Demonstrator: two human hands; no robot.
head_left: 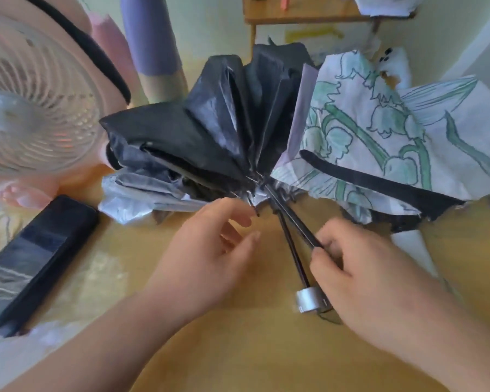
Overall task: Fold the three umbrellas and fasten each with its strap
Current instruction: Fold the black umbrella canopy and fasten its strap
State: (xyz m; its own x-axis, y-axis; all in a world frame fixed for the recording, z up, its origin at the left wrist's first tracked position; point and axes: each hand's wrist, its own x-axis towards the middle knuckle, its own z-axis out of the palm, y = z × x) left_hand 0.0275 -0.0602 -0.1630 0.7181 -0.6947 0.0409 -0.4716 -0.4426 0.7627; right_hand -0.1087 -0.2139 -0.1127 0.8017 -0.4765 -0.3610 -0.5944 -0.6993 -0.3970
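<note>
On the middle of the wooden bench (238, 349) lies one umbrella (210, 131) that can be counted for certain, half collapsed. Its canopy fans out toward the far edge, with black pleats on the left and a white panel printed with green flowers (379, 128) on the right. One black band (379, 183) runs across that panel. A crumpled silvery-white fabric (142, 193) sticks out under the black pleats toward the left edge; whether it belongs to a second umbrella cannot be told.

The umbrella's long axis runs along its shaft (289, 216), from the rib hub at the bench's centre diagonally down to the right toward the near edge. The canopy end points away from the person, and the one silver handle cap (309, 300) points toward them.

Two bare hands are in view. The right hand (374, 284) curls around the lower shaft, thumb pressed on top, and the cap lies just beside its palm. The left hand (207, 256) is loosely spread and holds nothing. Its fingertips are just beside the rib tips at the hub, and contact cannot be made out.

Near the left edge lie one dark phone (40, 256) and one pale fan (34, 108). One pink roll (111, 41) and one purple roll (150, 38) stand behind the fan. One second table (300, 11) stands beyond the far edge
</note>
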